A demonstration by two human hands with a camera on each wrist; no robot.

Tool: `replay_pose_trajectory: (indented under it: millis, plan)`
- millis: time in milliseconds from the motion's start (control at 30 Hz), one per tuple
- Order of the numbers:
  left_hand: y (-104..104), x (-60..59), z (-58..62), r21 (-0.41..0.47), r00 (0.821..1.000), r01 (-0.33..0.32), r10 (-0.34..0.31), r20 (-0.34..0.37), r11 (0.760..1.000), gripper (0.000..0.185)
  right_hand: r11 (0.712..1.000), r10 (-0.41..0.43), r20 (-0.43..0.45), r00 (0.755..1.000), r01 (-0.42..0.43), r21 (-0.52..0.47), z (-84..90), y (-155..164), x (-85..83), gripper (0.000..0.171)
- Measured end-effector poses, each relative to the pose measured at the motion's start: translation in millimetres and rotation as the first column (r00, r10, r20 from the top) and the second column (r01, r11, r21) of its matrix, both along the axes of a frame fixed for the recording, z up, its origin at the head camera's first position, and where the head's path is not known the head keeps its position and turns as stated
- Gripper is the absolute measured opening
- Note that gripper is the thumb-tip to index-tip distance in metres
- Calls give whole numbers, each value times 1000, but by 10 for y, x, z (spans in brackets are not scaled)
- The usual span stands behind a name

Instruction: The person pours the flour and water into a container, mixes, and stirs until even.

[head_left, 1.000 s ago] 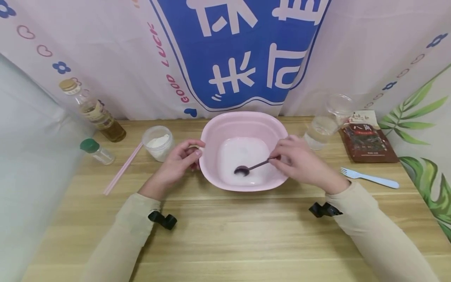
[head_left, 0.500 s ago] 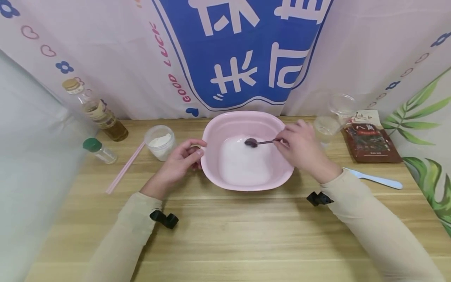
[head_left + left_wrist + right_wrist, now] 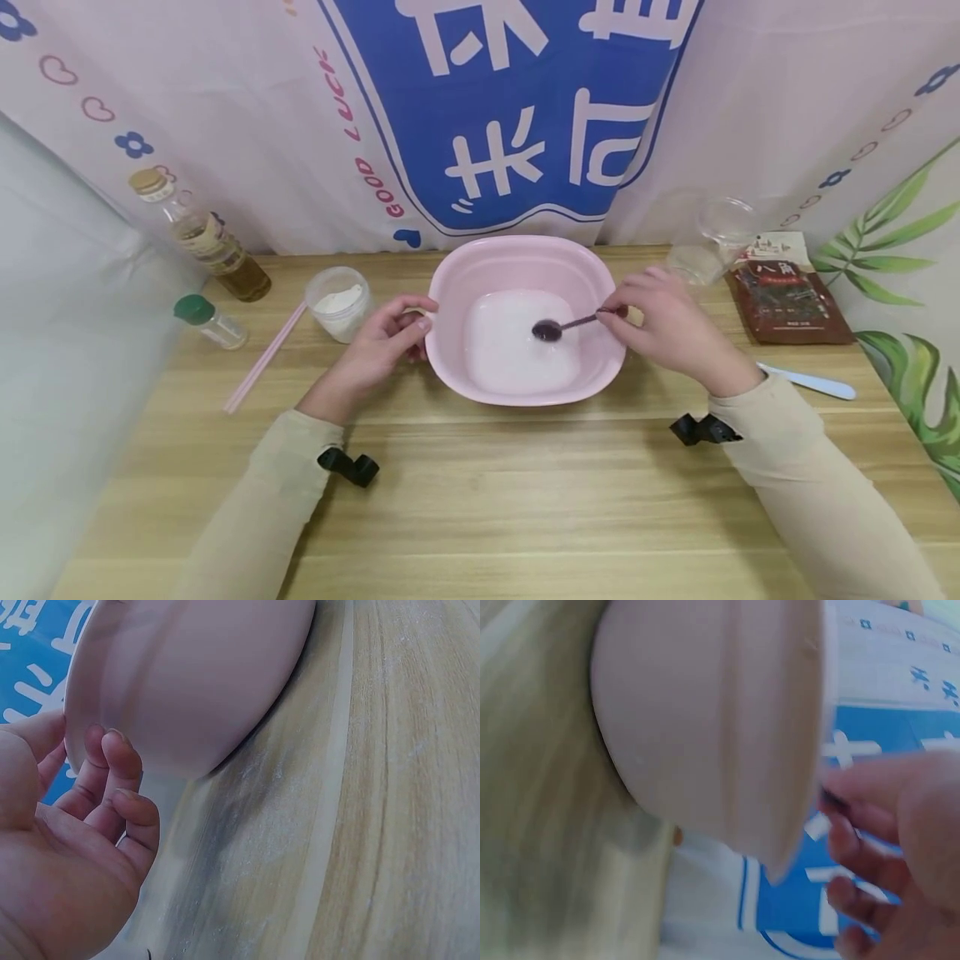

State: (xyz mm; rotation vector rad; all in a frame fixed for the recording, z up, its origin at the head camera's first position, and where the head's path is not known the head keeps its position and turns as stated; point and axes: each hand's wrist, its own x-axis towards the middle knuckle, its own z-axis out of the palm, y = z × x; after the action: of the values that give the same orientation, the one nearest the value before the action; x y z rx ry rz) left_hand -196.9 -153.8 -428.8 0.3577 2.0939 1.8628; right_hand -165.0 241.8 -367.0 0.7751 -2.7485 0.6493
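A pink plastic basin (image 3: 450, 367) with white, milky liquid (image 3: 510, 358) inside stands on the wooden table. At its left rim is my left hand (image 3: 382, 337), pinching the edge with thumb and forefinger; the other fingers curl below the rim in the left wrist view. My right hand (image 3: 660, 321) pinches the handle end of a dark spoon (image 3: 547, 331) over the basin's right side. The spoon's bowl is at the liquid, right of the middle. In the right wrist view the basin wall (image 3: 682, 712) hides most of the spoon.
Left of the basin stand a tub of white powder (image 3: 339, 308), pink chopsticks (image 3: 266, 358), a green-capped shaker (image 3: 210, 321) and an oil bottle (image 3: 225, 254). On the right are a clear plastic cup (image 3: 693, 265), a brown spice packet (image 3: 787, 304) and a partly hidden blue fork (image 3: 817, 383).
The spoon has swept from the front of the liquid to the back, then forward and slightly right. My right hand moved with it. My left hand stays at the rim.
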Motion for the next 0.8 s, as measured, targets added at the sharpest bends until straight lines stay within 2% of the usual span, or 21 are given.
replay_pose_trajectory:
  millis: [100,167,267,367,500,667,800]
  plan:
    - [-12,4,3,-1,1000,-4,4,-3,1000,31,998,-56,-32,998,56,7,-79,-159,-60,9]
    - [-15,7,5,-1,1000,-5,5,-1,1000,31,999,-48,-32,998,48,16,-123,-275,-90,9]
    - [-12,10,16,-1,1000,-3,3,4,1000,32,999,37,0,999,-37,16,-159,-432,-92,8]
    - [4,6,24,-2,1000,1,-1,12,1000,33,990,139,31,990,-139,22,-163,-518,-57,6]
    - [14,-1,24,-3,1000,4,-4,15,1000,34,978,201,69,977,-204,39,-103,-478,13,5]
    - [10,-5,5,-1,1000,5,-5,4,1000,34,983,167,104,980,-174,64,46,-212,97,3]
    - [5,-7,-5,8,1000,2,-2,2,1000,31,993,46,71,996,-54,109,114,-26,121,5]
